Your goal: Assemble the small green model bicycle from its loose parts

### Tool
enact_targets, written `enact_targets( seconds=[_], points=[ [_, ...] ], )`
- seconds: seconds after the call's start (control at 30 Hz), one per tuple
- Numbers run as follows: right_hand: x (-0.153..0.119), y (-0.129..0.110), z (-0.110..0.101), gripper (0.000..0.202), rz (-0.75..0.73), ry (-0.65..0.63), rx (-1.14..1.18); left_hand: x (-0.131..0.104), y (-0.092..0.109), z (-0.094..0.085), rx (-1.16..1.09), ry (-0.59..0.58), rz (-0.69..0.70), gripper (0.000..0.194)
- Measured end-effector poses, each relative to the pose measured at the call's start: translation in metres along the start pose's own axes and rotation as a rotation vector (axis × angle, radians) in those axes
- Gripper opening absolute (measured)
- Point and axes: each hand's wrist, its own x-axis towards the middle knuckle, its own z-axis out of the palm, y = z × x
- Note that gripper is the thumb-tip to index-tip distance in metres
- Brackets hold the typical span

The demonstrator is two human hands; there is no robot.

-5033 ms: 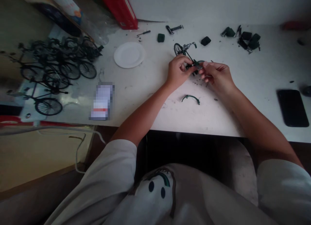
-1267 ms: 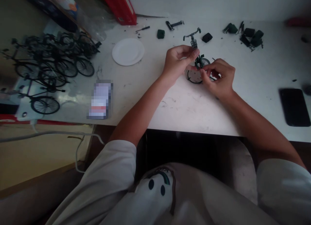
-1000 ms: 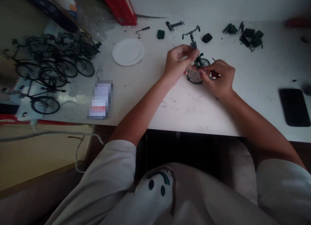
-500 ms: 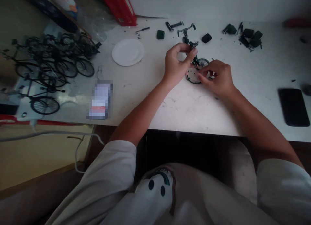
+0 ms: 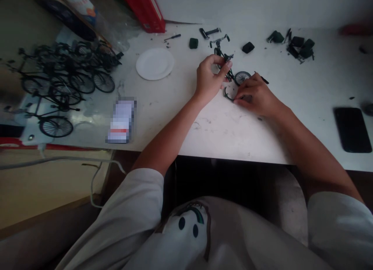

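Observation:
A small dark green model bicycle (image 5: pixel 230 74) stands tilted over the table, its handlebars toward the back and its spoked rear wheel (image 5: pixel 241 78) near my right hand. My left hand (image 5: pixel 210 77) is closed around the frame just below the saddle. With thumb and fingertips together, my right hand (image 5: pixel 253 92) pinches the end of a thin, curved dark green piece (image 5: pixel 226 93), which looks like a mudguard. A thin dark stick (image 5: pixel 264 80) shows beyond the knuckles of that hand; whether it is held there I cannot tell.
Several finished-looking model bicycles (image 5: pixel 55 126) crowd the left side. A white plate (image 5: pixel 155 64), a pixelated phone (image 5: pixel 121 120), a small screwdriver (image 5: pixel 173 37) and a black phone (image 5: pixel 352 129) lie on the table. Dark green parts (image 5: pixel 301 46) are heaped at the back right.
The bicycle has turned and tilted slightly, its handlebars shifting left and down. My right fingers have moved a little down along the curved piece.

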Motion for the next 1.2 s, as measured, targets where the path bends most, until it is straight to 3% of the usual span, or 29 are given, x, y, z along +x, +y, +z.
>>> enact_targets(
  seconds=[0.2, 0.4, 0.57, 0.73, 0.97, 1.07, 1.2],
  points=[
    [0.003, -0.009, -0.002, 0.057, 0.176, 0.106, 0.020, 0.011, -0.013, -0.003, -0.034, -0.013, 0.008, 0.045],
    [0.003, -0.016, -0.005, 0.054, 0.150, 0.128, 0.029, 0.016, -0.017, -0.004, 0.051, 0.035, 0.159, 0.044],
    [0.002, -0.010, -0.004, 0.035, 0.047, 0.159, 0.000, 0.015, -0.015, -0.004, 0.071, 0.052, 0.132, 0.041],
    [0.002, -0.013, -0.004, 0.049, 0.090, 0.176, 0.027, 0.017, -0.017, -0.006, 0.067, 0.078, 0.160, 0.050],
    [0.003, -0.025, -0.003, 0.055, 0.189, 0.384, 0.065, 0.018, -0.022, -0.008, 0.055, 0.019, 0.179, 0.058],
    [0.002, -0.022, 0.001, 0.055, 0.210, 0.413, 0.075, 0.017, -0.023, -0.007, 0.076, -0.004, 0.216, 0.060],
    [0.001, -0.019, 0.007, 0.055, 0.227, 0.393, 0.102, 0.011, -0.015, -0.005, 0.115, -0.070, 0.168, 0.061]
  ],
)
